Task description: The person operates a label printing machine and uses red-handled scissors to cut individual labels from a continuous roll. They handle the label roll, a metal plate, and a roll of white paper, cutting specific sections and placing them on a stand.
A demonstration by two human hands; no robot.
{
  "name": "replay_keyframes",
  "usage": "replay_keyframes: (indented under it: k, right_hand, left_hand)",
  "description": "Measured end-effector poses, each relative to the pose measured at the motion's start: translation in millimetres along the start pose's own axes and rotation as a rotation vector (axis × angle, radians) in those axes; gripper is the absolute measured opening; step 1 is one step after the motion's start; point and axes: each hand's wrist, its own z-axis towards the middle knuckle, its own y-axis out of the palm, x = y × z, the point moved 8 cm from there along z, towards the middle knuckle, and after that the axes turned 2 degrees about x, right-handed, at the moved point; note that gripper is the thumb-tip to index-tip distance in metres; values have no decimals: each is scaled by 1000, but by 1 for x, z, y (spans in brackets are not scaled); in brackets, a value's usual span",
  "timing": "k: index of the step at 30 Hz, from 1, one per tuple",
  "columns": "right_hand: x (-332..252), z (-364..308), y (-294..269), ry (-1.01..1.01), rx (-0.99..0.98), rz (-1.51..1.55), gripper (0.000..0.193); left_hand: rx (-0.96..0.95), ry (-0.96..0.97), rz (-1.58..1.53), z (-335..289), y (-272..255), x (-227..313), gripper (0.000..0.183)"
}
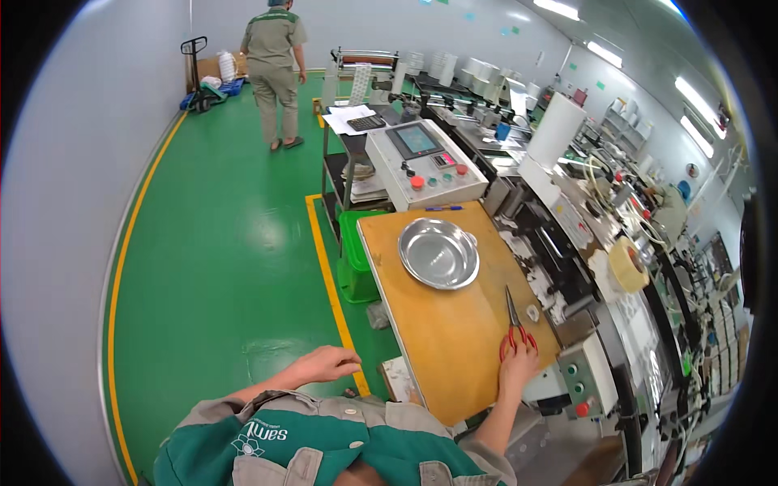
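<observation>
On the wooden tabletop (446, 340) lies a pair of scissors (510, 312) with long dark blades and red handles, the tips pointing away from me. My right hand (519, 364) is closed at the red handles. Left of the table's edge, my left hand (328, 364) hangs over the floor with its fingers loosely extended and nothing in them. A round shiny metal bowl (438, 253) stands at the table's far part, apart from both hands. Beside the scissors is a small pale roundish piece (532, 313). A blue pen (444, 208) rests along the far edge.
A control box (425, 166) with a screen and buttons stands beyond the table. Machinery with a roll of yellowish tape (628, 265) runs along the right. A green bin (356, 263) sits left of the table. Farther off, a person (275, 73) stands near a pallet jack (196, 77).
</observation>
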Motion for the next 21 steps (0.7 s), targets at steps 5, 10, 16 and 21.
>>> replay_keyframes:
  k: [5,10,16,21]
  right_hand:
    - [-34,8,-10,0,-229,236,42]
    - [-43,9,-1,273,-234,398,49]
    - [-71,5,5,298,-174,45,54]
    - [-92,20,14,405,-172,148,62]
  left_hand:
    - [-89,-38,13,36,-31,-21,38]
    - [-55,37,-90,76,-76,-34,38]
    - [-42,-134,-230,109,-164,-101,33]
    - [0,40,-281,175,-260,-93,33]
